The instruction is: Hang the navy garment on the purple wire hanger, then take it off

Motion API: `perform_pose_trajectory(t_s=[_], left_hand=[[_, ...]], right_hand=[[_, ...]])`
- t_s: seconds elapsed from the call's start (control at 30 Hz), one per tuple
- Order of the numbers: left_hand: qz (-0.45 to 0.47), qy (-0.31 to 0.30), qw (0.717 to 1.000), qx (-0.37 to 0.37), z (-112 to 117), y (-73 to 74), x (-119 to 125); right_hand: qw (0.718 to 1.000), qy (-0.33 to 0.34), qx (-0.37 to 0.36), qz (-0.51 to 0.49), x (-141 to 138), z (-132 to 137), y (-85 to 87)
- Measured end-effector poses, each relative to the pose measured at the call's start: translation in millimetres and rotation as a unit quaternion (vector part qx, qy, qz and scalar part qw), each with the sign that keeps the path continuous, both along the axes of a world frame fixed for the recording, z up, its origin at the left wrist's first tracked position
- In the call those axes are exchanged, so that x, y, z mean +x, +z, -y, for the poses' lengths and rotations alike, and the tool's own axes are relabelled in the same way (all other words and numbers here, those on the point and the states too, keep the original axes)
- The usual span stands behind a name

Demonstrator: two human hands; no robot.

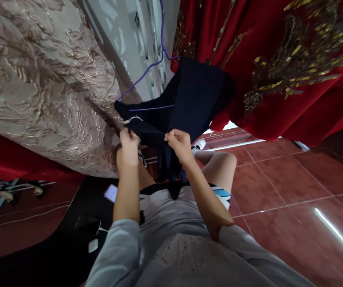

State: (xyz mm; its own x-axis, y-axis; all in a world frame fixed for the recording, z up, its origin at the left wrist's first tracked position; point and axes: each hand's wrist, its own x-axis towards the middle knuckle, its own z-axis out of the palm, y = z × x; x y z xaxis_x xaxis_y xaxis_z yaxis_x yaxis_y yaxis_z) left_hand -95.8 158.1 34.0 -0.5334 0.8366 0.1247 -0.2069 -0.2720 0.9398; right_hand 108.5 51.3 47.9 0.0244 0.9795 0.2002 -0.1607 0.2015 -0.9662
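A dark navy garment (200,93) hangs in front of me on a purple wire hanger (147,69), its lower part drooping between my knees. My left hand (129,141) is closed in a pinch on the garment's near edge at the left. Farther right, my right hand (180,144) pinches the same edge between thumb and fingers, and the cloth between the two hands looks drawn out straight. Just above my left hand lies a thin whitish strip (132,118), perhaps a cord or tag. What kind of garment it is, I cannot tell.
A pale pink textured dress (48,87) hangs close on the left. Red cloth with gold sequins (294,59) hangs on the right. A lit phone (111,193) and a white charger-like block (93,245) lie on a black surface (54,255) beside me. Red tiles (279,179) cover the floor.
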Motion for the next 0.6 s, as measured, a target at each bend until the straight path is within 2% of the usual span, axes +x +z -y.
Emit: perform_pose_trajectory(t_s=[0.07, 0.17, 0.27, 0.37, 0.4, 0.47, 0.53, 0.6], left_hand=[[0.019, -0.015, 1.000, -0.016, 27.3, -20.2, 14.2], [0.032, -0.040, 0.998, -0.021, 68.0, -33.8, 32.1], [0.007, -0.078, 0.997, -0.007, 98.6, -33.6, 45.9], [-0.048, -0.080, 0.994, 0.055, 119.2, -21.7, 61.2], [-0.071, -0.076, 0.992, 0.078, 124.7, -15.4, 66.8], [-0.133, -0.077, 0.982, 0.109, 133.6, -0.9, 77.0], [-0.198, -0.080, 0.968, 0.133, 138.3, 13.3, 82.3], [-0.256, -0.070, 0.951, 0.159, 137.2, 23.3, 79.4]], right_hand=[[0.998, -0.036, -0.036, -0.041, 11.1, 10.6, -12.1], [0.994, -0.088, -0.043, -0.044, 30.8, 18.2, -26.1], [0.993, -0.112, -0.022, -0.031, 42.6, 18.4, -28.1], [0.993, -0.111, 0.024, -0.007, 38.9, 20.1, -24.3], [0.995, -0.093, 0.043, 0.008, 34.3, 21.9, -23.5], [0.997, -0.013, 0.071, 0.024, 22.1, 26.9, -23.0], [0.994, 0.094, 0.062, 0.008, 10.1, 31.8, -21.8], [0.985, 0.166, 0.027, -0.025, 4.2, 33.5, -15.5]])
